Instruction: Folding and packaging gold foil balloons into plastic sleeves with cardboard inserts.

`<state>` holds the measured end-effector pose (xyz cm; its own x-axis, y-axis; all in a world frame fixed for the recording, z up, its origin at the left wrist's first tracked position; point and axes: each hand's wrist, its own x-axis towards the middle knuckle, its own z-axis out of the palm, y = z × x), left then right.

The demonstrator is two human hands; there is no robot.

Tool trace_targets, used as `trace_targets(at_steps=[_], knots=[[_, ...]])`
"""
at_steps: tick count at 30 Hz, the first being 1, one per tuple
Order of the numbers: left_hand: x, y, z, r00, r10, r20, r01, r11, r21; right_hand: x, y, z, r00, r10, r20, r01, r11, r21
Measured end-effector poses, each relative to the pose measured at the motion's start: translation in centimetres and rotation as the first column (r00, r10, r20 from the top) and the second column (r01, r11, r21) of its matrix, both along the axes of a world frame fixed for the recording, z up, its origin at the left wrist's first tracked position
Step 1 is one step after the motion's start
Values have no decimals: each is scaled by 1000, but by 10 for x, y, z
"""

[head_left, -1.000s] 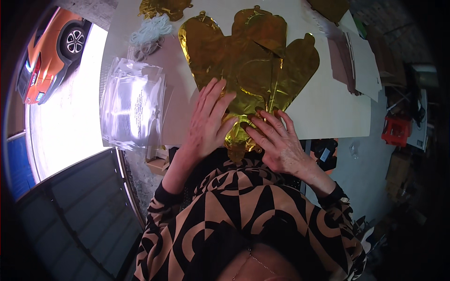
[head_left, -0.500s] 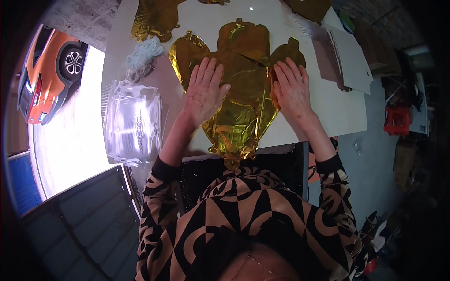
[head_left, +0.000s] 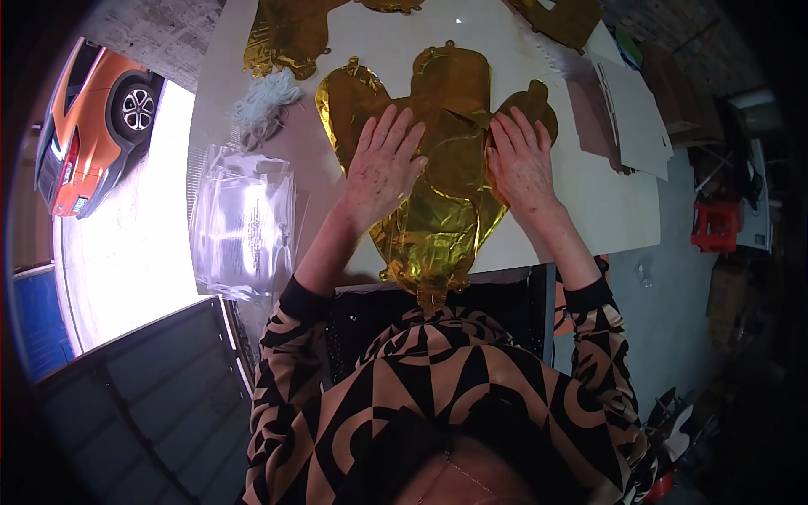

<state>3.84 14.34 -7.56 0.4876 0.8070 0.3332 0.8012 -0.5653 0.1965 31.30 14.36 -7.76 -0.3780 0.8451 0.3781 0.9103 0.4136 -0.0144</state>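
A gold foil balloon (head_left: 450, 143), deflated and shiny, lies spread on the white tabletop (head_left: 589, 215) in front of me. Its narrow lower end hangs past the table's near edge. My left hand (head_left: 383, 168) rests flat on its left side, fingers stretched out and pointing away from me. On the right side, my right hand (head_left: 523, 160) lies with extended fingers over the foil's right lobe and edge. Parts of the foil under both palms are hidden. Neither hand grips anything.
Clear plastic bags (head_left: 244, 223) are stacked at the table's left, below a bundle of pale string (head_left: 265, 105). More gold foil (head_left: 286, 38) lies at the far left and far right. White card sheets (head_left: 627, 118) sit at right; a red stool (head_left: 715, 223) stands on the floor beyond.
The foil's lower part looks smoother and its middle fold has shifted. My left hand has slid slightly right; my right hand has barely moved. The whole view has shifted a little.
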Motion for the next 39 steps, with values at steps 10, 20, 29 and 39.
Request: trace_targets(at_steps=[10,20,29,39], knots=[[-12,-2,6,1000,-30,1,30,999,-31,-16,-3,4,998,-25,63,24,1000,12],[-6,-14,-2,998,-15,64,22,994,-104,-15,-8,4,998,-16,61,17,1000,-24],[-26,-20,-38,997,3,77,2,997,-71,-28,-15,-34,996,-13,89,16,999,-30],[-115,-106,-112,988,121,94,-112,989,-100,-66,-92,-106,981,-44,187,60,995,-79]])
